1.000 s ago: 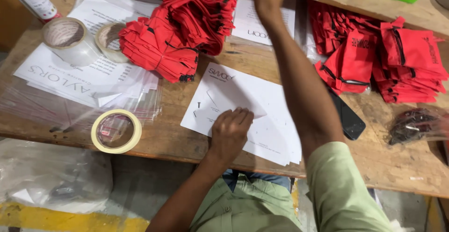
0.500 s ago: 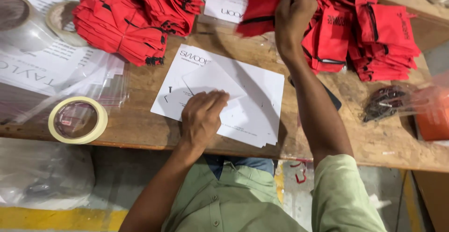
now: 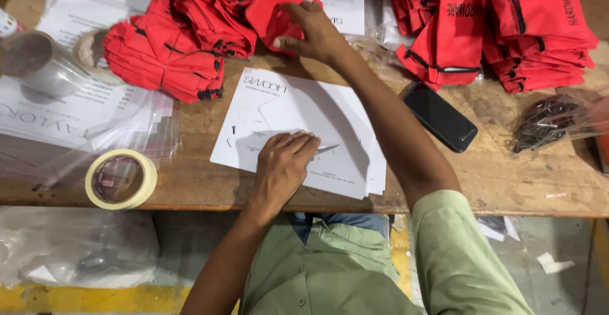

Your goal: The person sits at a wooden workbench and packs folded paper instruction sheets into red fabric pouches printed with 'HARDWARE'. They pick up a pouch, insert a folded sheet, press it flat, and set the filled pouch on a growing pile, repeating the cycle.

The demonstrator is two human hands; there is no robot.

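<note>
The fingers (image 3: 298,147) of the left hand (image 3: 282,166) lie flat and close together, pressing down on a stack of white printed sheets (image 3: 336,156) near the front edge of the wooden counter (image 3: 507,175); they hold nothing, only pin the paper. The sheets lie with their long axis running left to right, slightly skewed so the far left corner points toward the back of the counter. To the left of them, at the counter's front edge, a roll of pale tape (image 3: 120,178) lies flat, beside clear plastic sleeves (image 3: 95,144) over more printed paper. To the right of the sheets a black phone (image 3: 439,116) lies face up, its long axis diagonal, and farther right sits a clear bag of dark hardware (image 3: 545,121).

Farther back, the right hand (image 3: 314,32) reaches across the sheets with its fingers closed in a pinch on a red fabric pouch (image 3: 273,7), lifted at the edge of the left pile of red pouches (image 3: 171,48). The pouch stands tilted, one corner pointing up and away from the person. A second pile of red zip pouches (image 3: 526,36) lies at the far right, well apart from the held one.
</note>
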